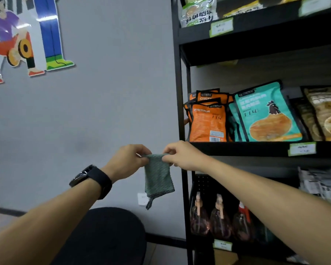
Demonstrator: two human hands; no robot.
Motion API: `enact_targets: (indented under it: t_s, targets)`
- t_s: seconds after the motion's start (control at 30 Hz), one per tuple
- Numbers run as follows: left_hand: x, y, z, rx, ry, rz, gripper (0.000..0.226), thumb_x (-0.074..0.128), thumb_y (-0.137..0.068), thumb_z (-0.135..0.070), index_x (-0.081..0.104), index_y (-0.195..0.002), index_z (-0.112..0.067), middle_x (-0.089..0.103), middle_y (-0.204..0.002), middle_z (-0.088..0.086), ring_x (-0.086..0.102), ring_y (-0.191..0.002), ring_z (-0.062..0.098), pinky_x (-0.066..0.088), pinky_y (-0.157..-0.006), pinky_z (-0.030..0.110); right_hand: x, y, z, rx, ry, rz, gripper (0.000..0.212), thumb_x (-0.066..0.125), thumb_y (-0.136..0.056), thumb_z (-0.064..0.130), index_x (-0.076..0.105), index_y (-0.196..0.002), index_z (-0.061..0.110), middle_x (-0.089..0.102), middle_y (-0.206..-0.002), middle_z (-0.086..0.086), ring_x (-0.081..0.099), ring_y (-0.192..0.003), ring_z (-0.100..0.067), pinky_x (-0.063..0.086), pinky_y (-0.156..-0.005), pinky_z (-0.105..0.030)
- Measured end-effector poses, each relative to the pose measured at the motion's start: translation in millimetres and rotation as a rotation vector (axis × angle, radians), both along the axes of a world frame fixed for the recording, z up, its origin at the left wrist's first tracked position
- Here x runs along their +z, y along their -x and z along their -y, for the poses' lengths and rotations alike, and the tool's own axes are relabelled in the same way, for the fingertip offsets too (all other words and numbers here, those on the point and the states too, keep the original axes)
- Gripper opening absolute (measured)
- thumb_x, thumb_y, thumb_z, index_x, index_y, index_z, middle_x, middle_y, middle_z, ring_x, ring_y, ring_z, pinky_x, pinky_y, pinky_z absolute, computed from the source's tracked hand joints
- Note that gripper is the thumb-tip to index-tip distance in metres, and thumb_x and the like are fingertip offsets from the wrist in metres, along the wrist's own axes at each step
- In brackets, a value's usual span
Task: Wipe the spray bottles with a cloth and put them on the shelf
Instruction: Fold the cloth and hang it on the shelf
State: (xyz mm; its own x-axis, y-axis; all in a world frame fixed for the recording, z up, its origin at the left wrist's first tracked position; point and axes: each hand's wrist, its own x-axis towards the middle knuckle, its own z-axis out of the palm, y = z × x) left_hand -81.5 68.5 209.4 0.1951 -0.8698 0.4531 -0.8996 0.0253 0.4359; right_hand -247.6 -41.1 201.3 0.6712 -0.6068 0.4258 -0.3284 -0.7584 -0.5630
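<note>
The small grey-green woven cloth with a dark stitched edge (158,178) is held up in the air in front of the grey wall, just left of the black metal shelf unit (182,111). Both hands pinch its top edge: the left hand (126,161) grips the left corner between thumb and fingertips, and the right hand (182,155) grips the right corner in the same way, with the two hands near each other. The cloth hangs down from them, folded or doubled, and one dark corner points downward at the bottom.

On the left wrist there is a black wristwatch (93,180). Below the arms stands a round black seat (107,236). On the middle shelf stand orange food pouches (208,121) and a teal food pouch with a hen picture (268,113). On the lower shelf, behind the right forearm, stand dark bottles with pale tops (208,217); I cannot tell whether these are the spray bottles.

I judge that the step in hand is preparing the cloth, by opening or refolding it, and no bottle is being wiped at this moment. The next move probably asks one hand to keep the cloth and the other to take a bottle firmly by its body, so that the cloth can rub around it.
</note>
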Motion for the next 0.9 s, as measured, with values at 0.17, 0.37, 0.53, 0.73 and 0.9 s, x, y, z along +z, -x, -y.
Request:
enact_targets:
  t_s: [0.17,0.37,0.53,0.73,0.9]
  targets:
    - [-7.8,34.4,24.2,-0.073,-0.008,0.018,0.012,0.064,-0.092,-0.014,0.069,-0.095,-0.025,0.067,-0.091,-0.012,0.06,-0.078,0.001,0.037,-0.058,0.004,-8.4,41.4,12.0,-0.076,0.011,-0.015,0.011,0.067,-0.088,0.023,0.071,-0.095,0.016,0.07,-0.082,0.003,0.064,-0.071,-0.006,0.051,-0.069,-0.025]
    - [-27.1,81.1,57.0,-0.175,-0.025,0.013,0.012,0.064,-0.093,-0.015,0.07,-0.096,-0.025,0.068,-0.095,-0.009,0.061,-0.081,0.004,0.04,-0.063,0.009,-21.7,98.8,22.9,-0.181,0.001,-0.043,0.011,0.069,-0.087,0.021,0.072,-0.097,0.016,0.071,-0.088,0.002,0.067,-0.079,-0.009,0.054,-0.076,-0.027]
    - [-43.9,122.6,81.2,-0.285,-0.068,0.011,0.011,0.064,-0.094,-0.017,0.071,-0.101,-0.022,0.067,-0.099,-0.007,0.061,-0.086,0.005,0.044,-0.068,0.013,-34.7,148.2,29.0,-0.263,-0.036,-0.077,0.01,0.068,-0.089,0.021,0.071,-0.096,0.015,0.064,-0.08,0.01,0.061,-0.076,-0.007,0.053,-0.076,-0.03]
    - [-59.6,167.1,105.3,-0.381,-0.088,0.018,0.014,0.065,-0.093,-0.016,0.071,-0.106,-0.017,0.069,-0.104,-0.003,0.063,-0.092,0.011,0.05,-0.078,0.02,-52.3,198.7,33.9,-0.353,-0.092,-0.063,0.01,0.068,-0.089,0.017,0.07,-0.096,0.011,0.067,-0.081,0.003,0.063,-0.071,-0.01,0.052,-0.065,-0.023]
    - [-70.3,202.6,123.0,-0.45,-0.106,0.036,0.012,0.064,-0.094,-0.017,0.07,-0.103,-0.02,0.067,-0.098,-0.007,0.06,-0.091,0.009,0.042,-0.072,0.014,-64.6,237.2,40.1,-0.416,-0.13,-0.065,0.011,0.067,-0.09,0.017,0.07,-0.098,0.01,0.068,-0.083,0.001,0.065,-0.072,-0.011,0.055,-0.068,-0.028]
